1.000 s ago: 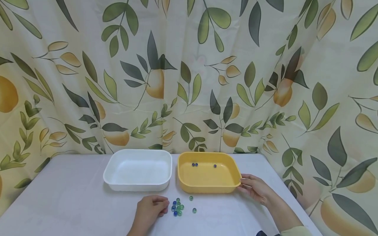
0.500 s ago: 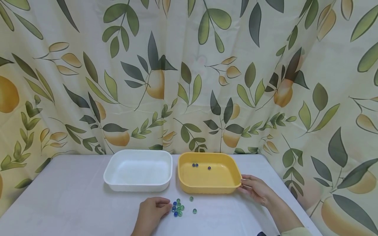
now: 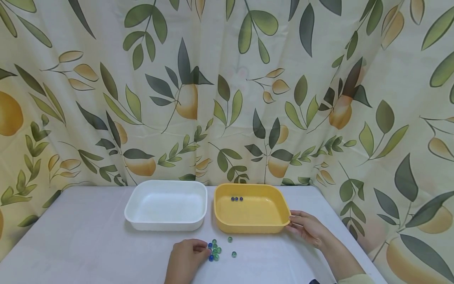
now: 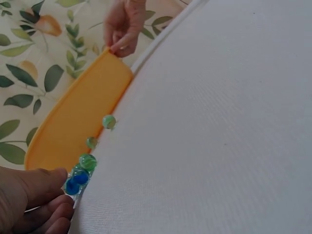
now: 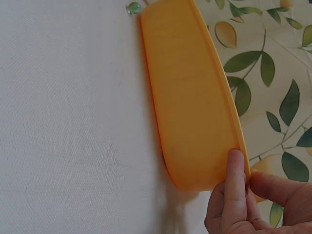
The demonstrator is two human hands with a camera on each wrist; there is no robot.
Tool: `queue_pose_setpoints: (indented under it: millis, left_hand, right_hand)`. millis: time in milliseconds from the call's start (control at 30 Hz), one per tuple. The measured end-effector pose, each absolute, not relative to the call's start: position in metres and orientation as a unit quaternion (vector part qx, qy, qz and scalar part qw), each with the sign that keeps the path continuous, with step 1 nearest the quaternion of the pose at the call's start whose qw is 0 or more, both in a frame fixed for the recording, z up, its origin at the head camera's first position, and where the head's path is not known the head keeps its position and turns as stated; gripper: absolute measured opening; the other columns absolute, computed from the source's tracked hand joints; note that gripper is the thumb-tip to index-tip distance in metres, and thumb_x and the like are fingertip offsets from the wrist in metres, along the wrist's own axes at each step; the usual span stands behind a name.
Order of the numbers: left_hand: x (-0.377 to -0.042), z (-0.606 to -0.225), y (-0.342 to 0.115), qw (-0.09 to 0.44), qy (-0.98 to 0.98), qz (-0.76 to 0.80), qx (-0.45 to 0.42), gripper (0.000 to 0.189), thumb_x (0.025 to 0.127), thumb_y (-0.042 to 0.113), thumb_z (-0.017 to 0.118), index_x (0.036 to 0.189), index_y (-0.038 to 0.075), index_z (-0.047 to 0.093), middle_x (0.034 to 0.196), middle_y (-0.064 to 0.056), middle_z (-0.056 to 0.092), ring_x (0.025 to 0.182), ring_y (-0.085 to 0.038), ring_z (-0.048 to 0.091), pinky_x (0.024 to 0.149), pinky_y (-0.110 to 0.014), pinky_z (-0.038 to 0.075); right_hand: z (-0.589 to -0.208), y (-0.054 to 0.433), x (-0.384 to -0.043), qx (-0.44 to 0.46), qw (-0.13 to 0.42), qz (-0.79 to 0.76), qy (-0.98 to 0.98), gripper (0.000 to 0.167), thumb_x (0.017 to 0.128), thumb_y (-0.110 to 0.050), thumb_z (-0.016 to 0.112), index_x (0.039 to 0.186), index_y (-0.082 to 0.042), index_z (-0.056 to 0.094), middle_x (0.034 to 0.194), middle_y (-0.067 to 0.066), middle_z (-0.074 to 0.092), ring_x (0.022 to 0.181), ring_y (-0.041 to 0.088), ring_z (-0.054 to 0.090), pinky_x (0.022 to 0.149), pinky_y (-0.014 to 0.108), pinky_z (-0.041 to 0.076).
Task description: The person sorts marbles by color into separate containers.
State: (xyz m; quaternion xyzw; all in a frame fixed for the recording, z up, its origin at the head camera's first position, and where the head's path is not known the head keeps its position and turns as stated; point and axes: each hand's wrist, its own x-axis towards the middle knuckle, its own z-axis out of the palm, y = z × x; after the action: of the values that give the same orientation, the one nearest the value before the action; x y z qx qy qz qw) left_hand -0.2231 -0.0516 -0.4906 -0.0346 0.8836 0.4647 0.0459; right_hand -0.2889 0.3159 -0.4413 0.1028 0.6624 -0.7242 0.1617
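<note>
My left hand is at the left side of a cluster of blue and green glass marbles on the white cloth. In the left wrist view, a blue marble sits between the tips of its thumb and fingers. Others of the cluster crowd just beyond it. My right hand pinches the right end of the yellow tray, thumb and fingers on either side of the rim in the right wrist view. Three dark marbles lie in a row toward the back left of that tray.
A white tray stands left of the yellow one, with a narrow gap between. Two green marbles, one near the yellow tray and one closer to me, lie apart from the cluster. A leaf-patterned curtain hangs behind the table.
My left hand has moved right, its fingertips reaching the cluster and covering a blue marble. In the yellow tray one marble has rolled left to the other two. My right hand stays put.
</note>
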Motion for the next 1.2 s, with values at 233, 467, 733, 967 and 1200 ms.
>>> queue_pose_setpoints:
  millis: [233, 467, 733, 967, 1200]
  left_hand:
    - [-0.2220, -0.4892, -0.0476, 0.031, 0.903, 0.428, -0.036, 0.017, 0.078, 0.025, 0.081, 0.092, 0.015, 0.077, 0.074, 0.011, 0.071, 0.069, -0.005, 0.064, 0.072, -0.035, 0.056]
    - [-0.2232, -0.4881, -0.0476, 0.037, 0.910, 0.411, -0.041, 0.012, 0.080, 0.023, 0.080, 0.090, 0.018, 0.077, 0.073, 0.013, 0.069, 0.069, -0.005, 0.060, 0.069, -0.033, 0.054]
    - [-0.2228, -0.4871, -0.0471, 0.039, 0.911, 0.409, -0.044, 0.013, 0.080, 0.023, 0.080, 0.090, 0.016, 0.077, 0.072, 0.012, 0.069, 0.067, -0.005, 0.060, 0.068, -0.031, 0.054]
    - [-0.2223, -0.4857, -0.0439, 0.034, 0.917, 0.393, -0.050, 0.012, 0.079, 0.023, 0.081, 0.089, 0.016, 0.077, 0.069, 0.012, 0.067, 0.065, -0.005, 0.059, 0.065, -0.031, 0.053]
    - [-0.2230, -0.4851, -0.0443, 0.042, 0.915, 0.398, -0.051, 0.008, 0.080, 0.021, 0.080, 0.087, 0.017, 0.077, 0.069, 0.012, 0.067, 0.065, -0.006, 0.058, 0.064, -0.029, 0.052]
  right_hand:
    - [-0.4412, 0.3165, -0.2888, 0.095, 0.167, -0.729, 0.658, 0.056, 0.099, 0.000, 0.051, 0.144, 0.014, 0.022, 0.106, 0.012, 0.063, 0.092, 0.015, 0.068, 0.090, 0.032, 0.057]
    - [-0.4408, 0.3151, -0.2895, 0.100, 0.166, -0.725, 0.662, 0.055, 0.099, 0.000, 0.051, 0.144, 0.013, 0.023, 0.106, 0.012, 0.062, 0.093, 0.016, 0.067, 0.090, 0.032, 0.057]
    - [-0.4423, 0.3160, -0.2913, 0.097, 0.166, -0.722, 0.665, 0.054, 0.099, 0.000, 0.051, 0.144, 0.013, 0.023, 0.106, 0.011, 0.062, 0.093, 0.015, 0.067, 0.090, 0.032, 0.057]
    - [-0.4429, 0.3168, -0.2917, 0.094, 0.164, -0.721, 0.666, 0.054, 0.100, -0.001, 0.051, 0.143, 0.014, 0.022, 0.107, 0.012, 0.062, 0.092, 0.015, 0.067, 0.089, 0.032, 0.058]
    - [-0.4420, 0.3155, -0.2899, 0.104, 0.162, -0.723, 0.663, 0.054, 0.099, -0.001, 0.052, 0.143, 0.014, 0.024, 0.106, 0.012, 0.063, 0.091, 0.015, 0.068, 0.089, 0.032, 0.058]
